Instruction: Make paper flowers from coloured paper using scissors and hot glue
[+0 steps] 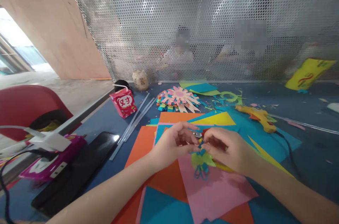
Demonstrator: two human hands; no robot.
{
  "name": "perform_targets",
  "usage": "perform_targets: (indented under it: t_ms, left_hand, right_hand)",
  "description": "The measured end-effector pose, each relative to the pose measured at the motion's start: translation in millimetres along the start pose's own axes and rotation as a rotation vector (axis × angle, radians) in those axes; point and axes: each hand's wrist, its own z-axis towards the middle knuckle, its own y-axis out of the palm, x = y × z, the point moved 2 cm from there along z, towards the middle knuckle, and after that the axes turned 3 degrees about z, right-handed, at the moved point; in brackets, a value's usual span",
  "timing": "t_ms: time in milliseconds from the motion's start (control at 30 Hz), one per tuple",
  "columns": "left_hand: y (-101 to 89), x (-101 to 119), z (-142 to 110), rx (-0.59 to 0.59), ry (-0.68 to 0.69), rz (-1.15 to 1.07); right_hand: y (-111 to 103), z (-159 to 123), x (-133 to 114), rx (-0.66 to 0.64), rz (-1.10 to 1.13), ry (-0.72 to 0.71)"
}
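Both of my hands meet over a stack of coloured paper. My left hand (177, 141) is closed, thumb and fingertips pinched at a small blue paper strip (201, 152). From the other side my right hand (229, 146) pinches the same small piece, its fingers curled. Just below the fingertips is a yellow-green paper piece (198, 160) with looped blue paper strips (201, 171) at its lower end. Beneath it lies a pink sheet (212, 195) on top of an orange sheet (165, 178). A small metal and red object (197, 134) is partly hidden behind my fingers.
A yellow glue gun (258, 118) with a black cord lies right. Fringed paper flowers (180, 96) sit behind the stack. Clear glue sticks (137, 121), a red drink carton (123, 102), a black phone (76, 171) and a purple power strip (55, 162) are left. A perforated metal screen (201, 12) stands behind.
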Motion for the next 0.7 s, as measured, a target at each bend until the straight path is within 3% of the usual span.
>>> perform_targets:
  t_ms: [367, 700]
  left_hand:
    - [1.4, 2.2, -2.5, 0.007, -0.019, 0.015]
    - [-2.1, 0.9, 1.2, 0.089, -0.087, 0.117]
  right_hand:
    - [-1.2, 1.3, -7.3, -0.097, 0.115, -0.205]
    - [-3.8, 6.4, -2.4, 0.013, 0.181, -0.093]
